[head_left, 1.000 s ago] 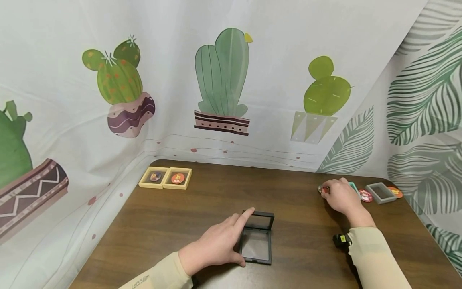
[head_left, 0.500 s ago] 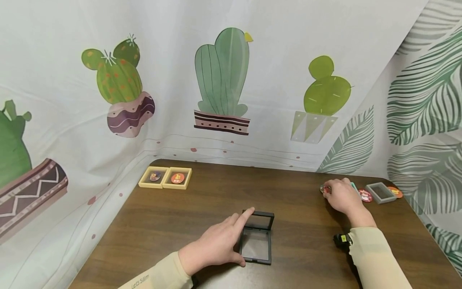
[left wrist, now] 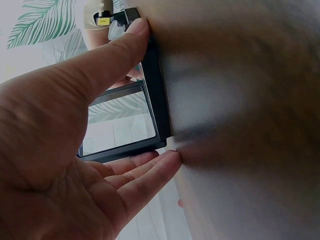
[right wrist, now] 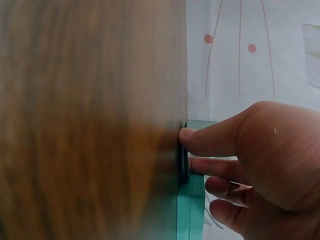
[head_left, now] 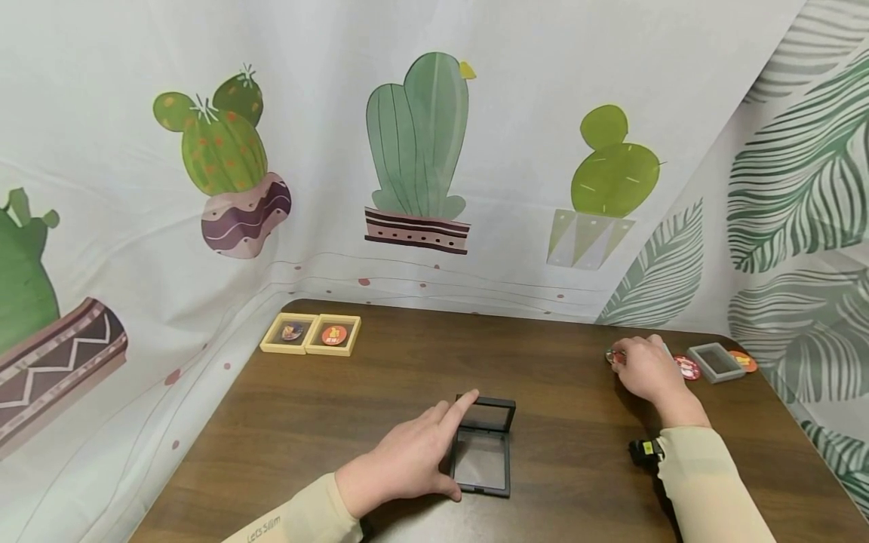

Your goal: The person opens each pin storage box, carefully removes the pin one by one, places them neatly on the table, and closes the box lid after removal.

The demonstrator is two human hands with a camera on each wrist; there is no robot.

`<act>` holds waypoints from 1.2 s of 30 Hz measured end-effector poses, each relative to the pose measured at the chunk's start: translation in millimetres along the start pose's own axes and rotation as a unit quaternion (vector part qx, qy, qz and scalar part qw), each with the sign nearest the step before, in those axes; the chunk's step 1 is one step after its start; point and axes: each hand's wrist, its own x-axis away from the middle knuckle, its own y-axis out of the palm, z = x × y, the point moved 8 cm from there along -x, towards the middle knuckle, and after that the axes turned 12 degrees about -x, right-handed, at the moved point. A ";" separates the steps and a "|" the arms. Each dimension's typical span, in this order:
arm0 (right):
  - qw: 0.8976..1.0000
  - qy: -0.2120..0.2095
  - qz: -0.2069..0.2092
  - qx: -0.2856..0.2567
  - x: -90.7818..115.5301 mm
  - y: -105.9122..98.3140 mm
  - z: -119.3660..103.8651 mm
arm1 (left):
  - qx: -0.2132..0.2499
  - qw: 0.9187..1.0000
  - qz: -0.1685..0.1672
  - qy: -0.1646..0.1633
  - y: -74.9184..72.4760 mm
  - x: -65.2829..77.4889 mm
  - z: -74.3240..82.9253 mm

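In the head view my left hand (head_left: 407,456) spans the left side of a black display case (head_left: 480,492), its hinged lid (head_left: 490,415) standing up. The left wrist view puts the thumb on one side of the black rim (left wrist: 156,95) and the fingers on the other. At the far right, my right hand (head_left: 650,371) pinches a small round badge (head_left: 615,357), mostly covered by the fingers. Its dark edge (right wrist: 183,155) shows between thumb and index in the right wrist view, against a teal case (right wrist: 191,205).
Two yellow cases (head_left: 331,351), each with a round badge inside, sit side by side at the back left. Right of my right hand lie a red-and-white badge (head_left: 687,367), a grey case (head_left: 717,363) and an orange badge (head_left: 745,361). A patterned curtain hangs behind the table.
My right hand has shifted slightly to the right with the badge, covering more of the teal case. My left hand and the black case have stayed put.
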 end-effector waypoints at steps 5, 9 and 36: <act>1.000 0.002 -0.001 0.002 0.5 -1.4 -0.5 | 0.003 1.000 -0.004 -0.002 0.0 -0.1 -0.5; 1.000 0.005 -0.002 0.002 0.2 -1.7 -0.5 | 0.002 1.000 -0.004 -0.001 -0.2 -0.1 -0.5; 0.998 0.003 -0.012 -0.067 -6.4 6.1 -31.1 | 0.004 1.000 0.000 0.002 -0.9 0.8 -0.3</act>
